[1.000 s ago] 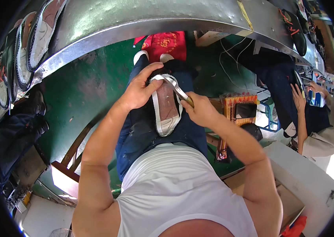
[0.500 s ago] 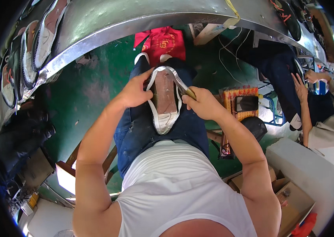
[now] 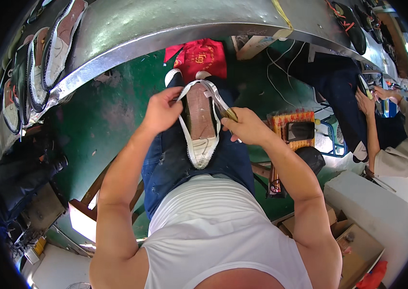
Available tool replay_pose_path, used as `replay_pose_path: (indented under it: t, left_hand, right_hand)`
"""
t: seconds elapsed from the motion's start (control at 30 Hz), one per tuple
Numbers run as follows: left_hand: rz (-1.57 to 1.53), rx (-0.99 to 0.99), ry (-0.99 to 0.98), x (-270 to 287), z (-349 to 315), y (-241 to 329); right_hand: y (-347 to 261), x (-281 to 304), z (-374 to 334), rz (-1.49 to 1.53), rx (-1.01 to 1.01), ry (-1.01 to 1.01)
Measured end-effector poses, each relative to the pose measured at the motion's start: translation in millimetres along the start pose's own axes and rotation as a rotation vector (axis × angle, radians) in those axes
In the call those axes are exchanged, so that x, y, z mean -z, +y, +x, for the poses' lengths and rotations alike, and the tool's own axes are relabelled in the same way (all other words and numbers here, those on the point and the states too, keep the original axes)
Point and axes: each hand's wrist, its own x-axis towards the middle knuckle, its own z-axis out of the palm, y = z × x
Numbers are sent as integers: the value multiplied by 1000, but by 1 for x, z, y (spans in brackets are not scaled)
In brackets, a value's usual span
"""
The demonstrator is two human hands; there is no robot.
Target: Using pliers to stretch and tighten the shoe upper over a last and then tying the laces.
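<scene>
A shoe (image 3: pixel 200 113) lies sole side up on my lap, its bottom brown with a pale part at the end nearer me. A white strip (image 3: pixel 189 143) runs round its edge. My left hand (image 3: pixel 163 110) is closed at the far left of the shoe, its fingers pinching the white strip. My right hand (image 3: pixel 248 126) grips a long metal hand tool (image 3: pixel 220 102) with a yellowish handle. The tool's grey end reaches over the far right edge of the shoe. Its exact kind is hard to tell.
A metal workbench (image 3: pixel 175 17) curves across the far side, with several shoes (image 3: pixel 59 48) at its left. A red cloth item (image 3: pixel 201 57) lies beneath it. At right are a phone-like black object (image 3: pixel 301 130), a co-worker's arm (image 3: pixel 372 132) and a cardboard box (image 3: pixel 360 248).
My left hand has shifted slightly away and to the left along the strip, its thumb off the shoe's side. The tool's grey end has moved a little over the sole.
</scene>
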Motion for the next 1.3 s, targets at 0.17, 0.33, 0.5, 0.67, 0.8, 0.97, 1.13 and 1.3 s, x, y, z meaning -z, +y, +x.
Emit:
replay_pose_path:
  t: [0.17,0.33,0.5,0.67,0.8,0.97,1.13,1.3]
  left_hand:
    - [555,-454,185,-13,15,4]
    - [-63,214,130,-1,18,-3]
    - [207,-102,129,-19,39,-8]
    - [-113,181,-280,-14,37,17]
    - [-211,58,-266,-17,-6,16]
    - [-374,194,-158,-29,-26,47]
    - [-302,-3,-61,-24,-48,57]
    - [-71,-472,50,-23,-88,76]
  right_hand:
    - [-8,3,5,18,-66,43]
    - [3,9,8,64,-38,28]
    - [6,8,14,21,-13,52]
    - [26,-6,-10,-199,152,176]
    - [9,-27,-62,-377,204,237]
    - [1,-50,-93,-612,181,294]
    - [21,-22,-113,-420,440,219]
    - [24,-32,-130,21,433,303]
